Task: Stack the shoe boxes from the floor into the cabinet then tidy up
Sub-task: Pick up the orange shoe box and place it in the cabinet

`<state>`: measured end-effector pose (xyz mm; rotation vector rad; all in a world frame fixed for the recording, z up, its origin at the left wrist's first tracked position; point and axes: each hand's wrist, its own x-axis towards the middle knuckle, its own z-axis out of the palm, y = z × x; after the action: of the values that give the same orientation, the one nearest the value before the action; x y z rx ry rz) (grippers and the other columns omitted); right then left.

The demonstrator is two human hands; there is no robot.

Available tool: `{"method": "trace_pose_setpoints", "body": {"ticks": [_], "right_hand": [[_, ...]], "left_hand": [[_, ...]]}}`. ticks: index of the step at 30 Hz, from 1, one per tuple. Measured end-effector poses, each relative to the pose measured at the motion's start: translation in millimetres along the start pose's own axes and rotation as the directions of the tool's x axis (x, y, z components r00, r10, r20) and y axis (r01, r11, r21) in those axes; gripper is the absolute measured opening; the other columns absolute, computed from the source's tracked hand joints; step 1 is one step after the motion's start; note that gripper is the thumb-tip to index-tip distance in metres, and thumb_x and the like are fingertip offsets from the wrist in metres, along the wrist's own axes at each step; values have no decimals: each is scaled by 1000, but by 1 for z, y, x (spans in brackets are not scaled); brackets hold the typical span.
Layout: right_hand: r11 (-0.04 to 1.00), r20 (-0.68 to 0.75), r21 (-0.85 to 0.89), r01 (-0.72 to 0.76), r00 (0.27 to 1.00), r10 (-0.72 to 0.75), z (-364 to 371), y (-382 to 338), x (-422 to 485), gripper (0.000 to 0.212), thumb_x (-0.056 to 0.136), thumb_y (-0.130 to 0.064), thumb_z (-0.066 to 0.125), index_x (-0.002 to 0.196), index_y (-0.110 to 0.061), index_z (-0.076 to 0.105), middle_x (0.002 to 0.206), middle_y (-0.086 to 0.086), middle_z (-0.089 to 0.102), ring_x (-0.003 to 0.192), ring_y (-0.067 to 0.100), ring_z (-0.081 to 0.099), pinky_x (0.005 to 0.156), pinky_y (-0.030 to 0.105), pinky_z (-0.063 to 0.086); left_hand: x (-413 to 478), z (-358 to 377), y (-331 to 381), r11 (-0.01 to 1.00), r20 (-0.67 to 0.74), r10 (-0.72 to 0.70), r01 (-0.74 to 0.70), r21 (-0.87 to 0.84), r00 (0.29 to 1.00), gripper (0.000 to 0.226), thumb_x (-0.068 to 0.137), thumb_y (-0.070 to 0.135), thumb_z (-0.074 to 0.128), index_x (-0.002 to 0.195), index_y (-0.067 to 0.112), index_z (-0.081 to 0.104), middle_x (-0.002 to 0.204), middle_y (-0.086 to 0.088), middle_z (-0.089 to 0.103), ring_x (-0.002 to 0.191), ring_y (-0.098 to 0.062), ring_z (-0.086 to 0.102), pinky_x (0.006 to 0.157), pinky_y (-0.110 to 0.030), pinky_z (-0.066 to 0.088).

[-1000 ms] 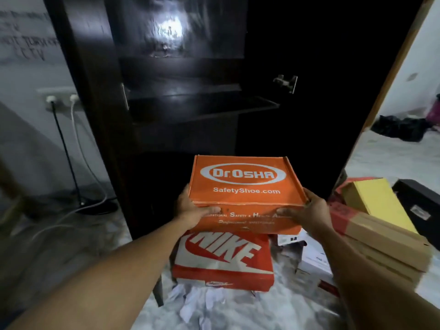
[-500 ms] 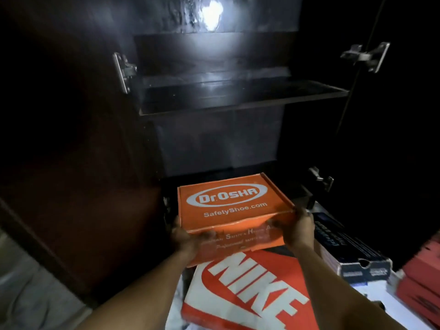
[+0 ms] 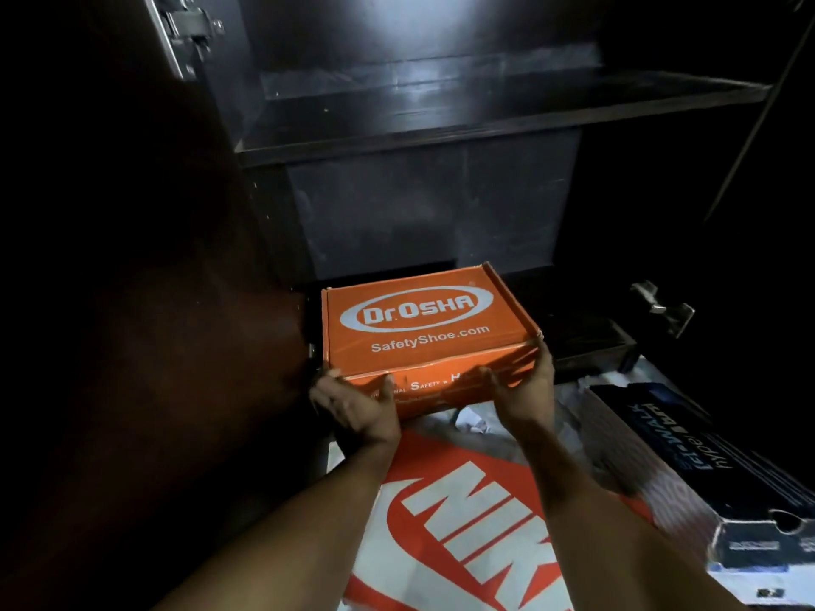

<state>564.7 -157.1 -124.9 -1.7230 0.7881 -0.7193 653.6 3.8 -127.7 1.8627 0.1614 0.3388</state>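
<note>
Safety-shoe box (image 3: 423,328) low in cabinet (image 3: 441,205) — far end inside bottom compartment, close to left wall, near end jutting out front. Shelf (image 3: 485,112) spans cabinet above it. Left hand (image 3: 357,407) holds near-left corner, right hand (image 3: 525,390) near-right corner. Door (image 3: 132,302) open at left, hinge (image 3: 189,28) at top beside it; second hinge (image 3: 661,306) right of safety-shoe box. On floor before cabinet — Nike box (image 3: 463,522) under forearms, crumpled paper (image 3: 472,421) between it and safety-shoe box, third box (image 3: 705,469) just right of Nike box.
</note>
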Motion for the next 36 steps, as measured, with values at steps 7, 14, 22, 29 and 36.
{"method": "trace_pose_setpoints", "body": {"ticks": [7, 14, 22, 29, 36], "right_hand": [[1000, 48, 28, 2, 999, -3, 22, 3, 34, 119, 54, -57, 82, 153, -26, 24, 151, 7, 38, 135, 26, 47, 109, 53, 43], [1000, 40, -1, -15, 999, 15, 41, -7, 48, 120, 63, -44, 87, 156, -20, 15, 157, 7, 24, 140, 29, 38, 112, 53, 39], [1000, 39, -7, -20, 999, 20, 53, -4, 65, 107, 73, -26, 87, 155, -17, 19, 154, 9, 26, 136, 30, 42, 109, 45, 40], [999, 247, -6, -33, 968, 34, 54, 2, 104, 110, 58, -45, 90, 149, -24, 32, 141, 11, 51, 126, 31, 56, 100, 56, 51], [1000, 304, -15, 8, 953, -3, 41, -18, 100, 72, 87, -7, 73, 147, -11, 34, 110, -10, 50, 104, 8, 52, 73, 8, 44]], "left_hand": [[9, 28, -28, 954, -29, 246, -237, 186, 969, 78, 82, 31, 73, 148, 7, 40, 158, -21, 20, 138, -42, 27, 112, -47, 30], [17, 26, -21, 955, -26, 212, -202, 218, 977, 72, 85, 29, 66, 150, 9, 41, 150, -21, 31, 129, -34, 28, 107, -45, 33], [26, 31, -32, 930, 119, 249, -272, 246, 961, 95, 78, 20, 74, 157, 7, 22, 161, -17, 17, 131, -45, 38, 109, -53, 37], [72, 35, -10, 931, 253, 43, -130, 340, 967, 100, 86, 19, 72, 159, 9, 5, 166, -10, -10, 151, -33, 13, 120, -31, 12], [82, 38, -6, 864, 342, -118, -73, 498, 932, 116, 86, 36, 71, 157, 21, -19, 162, 0, -29, 153, -35, -5, 124, -48, 11]]}}
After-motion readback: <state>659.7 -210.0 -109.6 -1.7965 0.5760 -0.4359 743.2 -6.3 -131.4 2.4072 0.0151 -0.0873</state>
